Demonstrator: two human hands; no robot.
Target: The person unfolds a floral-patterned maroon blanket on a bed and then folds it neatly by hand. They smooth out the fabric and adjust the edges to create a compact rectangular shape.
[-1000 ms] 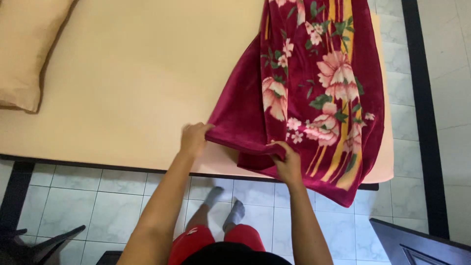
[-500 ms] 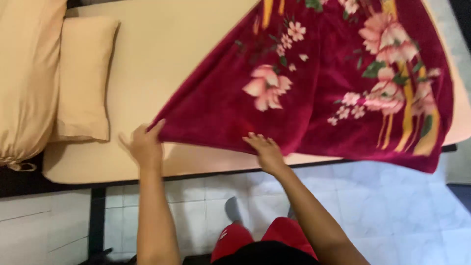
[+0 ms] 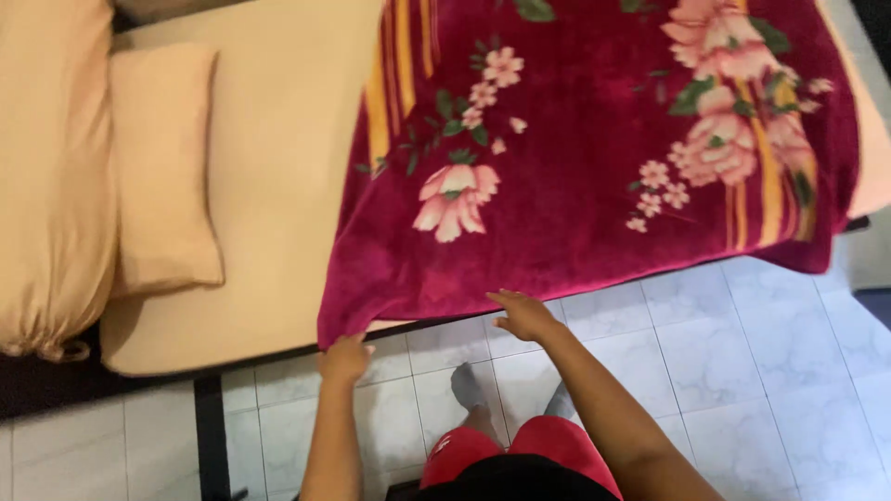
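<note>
Head view: left hand (image 3: 345,360) on blanket (image 3: 594,176) corner, right hand (image 3: 524,316) open at hem.

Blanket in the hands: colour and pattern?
Deep red blanket with pink flowers, green leaves and yellow stripes; head view shows it.

Soft, even indoor light, moderately bright, with no clear source. The pale floor tiles (image 3: 724,343) toward 4 o'clock show a mild sheen but no harsh glare. Shadows are faint, darkest under the bed's edge (image 3: 278,357). The blanket (image 3: 594,158) looks slightly soft from motion blur, and fine detail is smeared throughout.
</note>
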